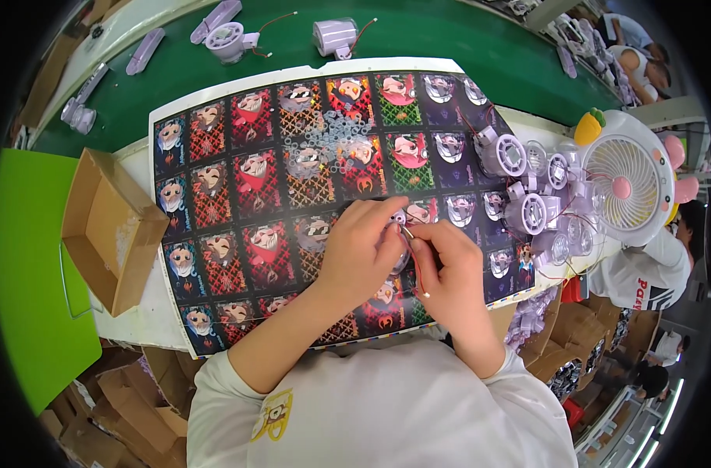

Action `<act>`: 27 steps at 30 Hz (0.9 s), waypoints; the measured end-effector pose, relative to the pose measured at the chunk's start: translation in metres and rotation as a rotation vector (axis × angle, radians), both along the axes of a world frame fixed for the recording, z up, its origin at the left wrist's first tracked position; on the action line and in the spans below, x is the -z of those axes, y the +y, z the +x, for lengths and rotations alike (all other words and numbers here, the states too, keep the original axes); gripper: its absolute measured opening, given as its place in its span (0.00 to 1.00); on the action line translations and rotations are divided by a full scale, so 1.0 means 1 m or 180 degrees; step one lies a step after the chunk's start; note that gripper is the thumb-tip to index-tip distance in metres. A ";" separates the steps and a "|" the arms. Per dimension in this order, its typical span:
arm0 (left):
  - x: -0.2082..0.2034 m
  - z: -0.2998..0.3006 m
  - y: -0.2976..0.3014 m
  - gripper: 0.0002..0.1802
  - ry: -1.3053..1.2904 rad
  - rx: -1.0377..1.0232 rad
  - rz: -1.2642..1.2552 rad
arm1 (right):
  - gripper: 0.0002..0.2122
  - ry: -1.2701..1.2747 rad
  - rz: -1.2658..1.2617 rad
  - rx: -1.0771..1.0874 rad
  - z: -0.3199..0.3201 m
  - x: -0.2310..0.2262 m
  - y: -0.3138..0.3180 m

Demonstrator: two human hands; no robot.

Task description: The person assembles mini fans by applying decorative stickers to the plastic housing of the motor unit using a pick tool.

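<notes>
My left hand (361,251) is closed around a small light purple fan unit (400,257), which the fingers mostly cover. Close against it, my right hand (451,269) pinches thin wires (407,232) at the top of this unit. A red and dark lead hangs down beside the right thumb and ends in a small white connector (426,295). Both hands are over a large printed sheet (254,226) with rows of cartoon cards. Beyond them, a loose pile of small clear rings (332,144) lies on the sheet.
At the right stand several purple fan units (531,213) with wires, beside a white round fan (622,183). An open cardboard box (98,226) sits left, near a green panel (39,273). More purple parts (336,35) lie on the green belt (425,31) at the back.
</notes>
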State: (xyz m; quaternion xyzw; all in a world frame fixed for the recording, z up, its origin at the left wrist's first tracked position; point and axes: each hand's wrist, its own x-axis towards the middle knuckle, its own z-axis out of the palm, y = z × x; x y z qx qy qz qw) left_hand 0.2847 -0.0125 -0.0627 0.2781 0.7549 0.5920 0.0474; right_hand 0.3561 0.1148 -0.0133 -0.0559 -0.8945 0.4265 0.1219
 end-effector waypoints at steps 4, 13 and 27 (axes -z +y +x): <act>0.001 0.003 0.003 0.17 -0.0090 -0.0069 -0.0020 | 0.07 0.0292 0.0329 0.0468 0.001 0.009 -0.012; 0.002 0.001 0.003 0.16 0.0242 -0.0123 0.0010 | 0.08 -0.0073 0.0416 -0.0352 -0.017 -0.015 0.019; 0.001 0.007 -0.008 0.15 -0.0314 -0.0311 0.0102 | 0.11 0.0133 0.1529 -0.0255 -0.023 -0.011 0.050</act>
